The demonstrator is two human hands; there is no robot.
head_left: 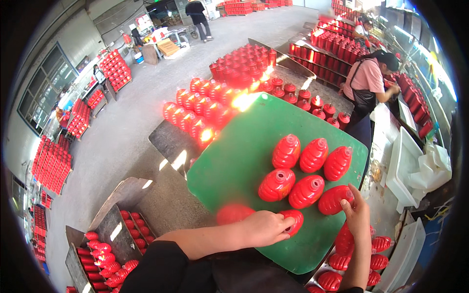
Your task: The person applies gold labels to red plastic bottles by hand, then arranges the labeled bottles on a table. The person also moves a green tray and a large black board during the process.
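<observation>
On a green board point(229, 161) stand several glossy red ribbed bottles point(313, 155) with clear narrow necks, set in rows. My left hand point(266, 228) reaches across the near edge of the board, its fingers closed round a red bottle point(295, 222) that they partly cover. My right hand point(357, 211) grips another red bottle point(333, 200) at the right end of the nearer row, thumb and fingers around its side. Beyond my left forearm lies a blurred red shape point(233, 213), probably one more bottle.
Red bottles point(339, 262) are packed below the board's right edge. A crate point(117, 234) of bottles sits at lower left, and more red containers point(200, 105) stand beyond the board. White trays point(403, 166) lie at right; a person in pink point(366, 80) works farther back.
</observation>
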